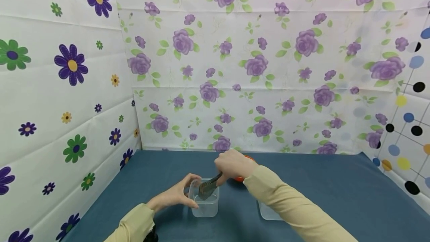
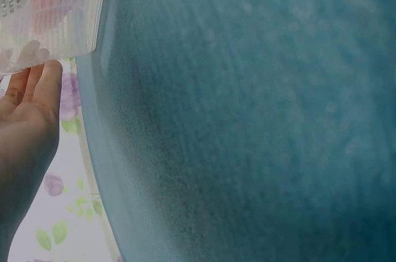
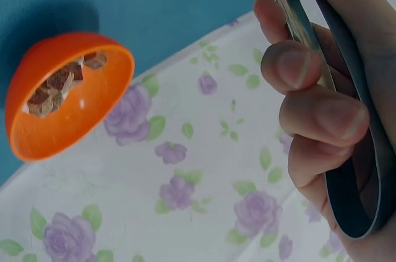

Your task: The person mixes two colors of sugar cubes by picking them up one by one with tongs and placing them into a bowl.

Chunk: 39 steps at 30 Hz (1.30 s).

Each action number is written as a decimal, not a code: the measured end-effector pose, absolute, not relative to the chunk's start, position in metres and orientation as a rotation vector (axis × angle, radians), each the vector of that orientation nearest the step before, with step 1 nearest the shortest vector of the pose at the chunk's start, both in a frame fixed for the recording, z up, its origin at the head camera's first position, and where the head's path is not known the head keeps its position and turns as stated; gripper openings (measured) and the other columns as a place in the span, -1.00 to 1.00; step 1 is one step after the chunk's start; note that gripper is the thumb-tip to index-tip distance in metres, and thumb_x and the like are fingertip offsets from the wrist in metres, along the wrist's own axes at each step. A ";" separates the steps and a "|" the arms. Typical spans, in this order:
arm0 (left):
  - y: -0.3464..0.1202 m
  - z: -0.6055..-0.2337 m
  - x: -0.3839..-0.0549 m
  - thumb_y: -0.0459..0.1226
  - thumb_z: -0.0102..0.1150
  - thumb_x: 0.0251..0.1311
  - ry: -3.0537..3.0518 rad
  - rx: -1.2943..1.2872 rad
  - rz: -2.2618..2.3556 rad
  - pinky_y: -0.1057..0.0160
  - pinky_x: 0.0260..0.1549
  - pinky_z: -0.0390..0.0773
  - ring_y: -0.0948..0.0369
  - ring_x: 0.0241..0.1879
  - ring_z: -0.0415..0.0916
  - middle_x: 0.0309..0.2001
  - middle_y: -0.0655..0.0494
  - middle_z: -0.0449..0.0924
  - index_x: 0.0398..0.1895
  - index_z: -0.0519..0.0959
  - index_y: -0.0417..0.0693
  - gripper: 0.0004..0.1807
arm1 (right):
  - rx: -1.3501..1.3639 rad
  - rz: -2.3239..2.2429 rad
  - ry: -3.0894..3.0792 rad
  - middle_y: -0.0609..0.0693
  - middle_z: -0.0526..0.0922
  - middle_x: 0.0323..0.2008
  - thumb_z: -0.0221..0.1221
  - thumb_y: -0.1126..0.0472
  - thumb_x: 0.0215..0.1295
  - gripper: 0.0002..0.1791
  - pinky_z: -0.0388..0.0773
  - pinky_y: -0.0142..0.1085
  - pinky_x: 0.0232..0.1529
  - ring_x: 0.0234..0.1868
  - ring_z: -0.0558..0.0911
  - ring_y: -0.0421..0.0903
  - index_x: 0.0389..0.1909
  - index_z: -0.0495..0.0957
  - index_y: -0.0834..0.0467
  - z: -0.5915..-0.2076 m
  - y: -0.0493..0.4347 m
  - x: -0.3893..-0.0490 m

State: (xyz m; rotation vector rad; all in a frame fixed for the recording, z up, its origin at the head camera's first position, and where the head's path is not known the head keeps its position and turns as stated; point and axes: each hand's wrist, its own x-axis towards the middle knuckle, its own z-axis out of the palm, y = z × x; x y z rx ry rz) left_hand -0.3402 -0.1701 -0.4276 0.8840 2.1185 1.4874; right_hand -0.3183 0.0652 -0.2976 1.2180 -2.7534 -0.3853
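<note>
My left hand grips a clear plastic container on the table, thumb on the near side and fingers around the far side. In the left wrist view, fingertips press the ribbed wall of the container. My right hand holds metal tongs, fingers curled round both arms. The tongs' broad head points down into the container's opening. In the right wrist view, the bent end of the tongs sticks out below the palm. What lies between the tips is too small to make out.
An orange bowl with several brown chunks stands behind my right wrist, mostly hidden in the head view. A second clear container sits partly under my right forearm. Flowered sheets wall the blue table.
</note>
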 end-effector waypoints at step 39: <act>-0.169 -0.429 -0.339 -0.30 0.27 0.06 2.092 0.914 1.509 -0.17 0.00 0.19 -0.07 0.24 0.00 0.21 -0.15 0.11 0.27 0.06 -0.17 -0.24 | 0.870 0.055 -2.805 -0.26 -0.10 -0.87 0.32 -0.09 -0.03 -0.43 -0.11 -0.40 -0.72 -0.79 -0.08 -0.29 -0.93 0.18 -0.02 -0.301 0.211 -0.363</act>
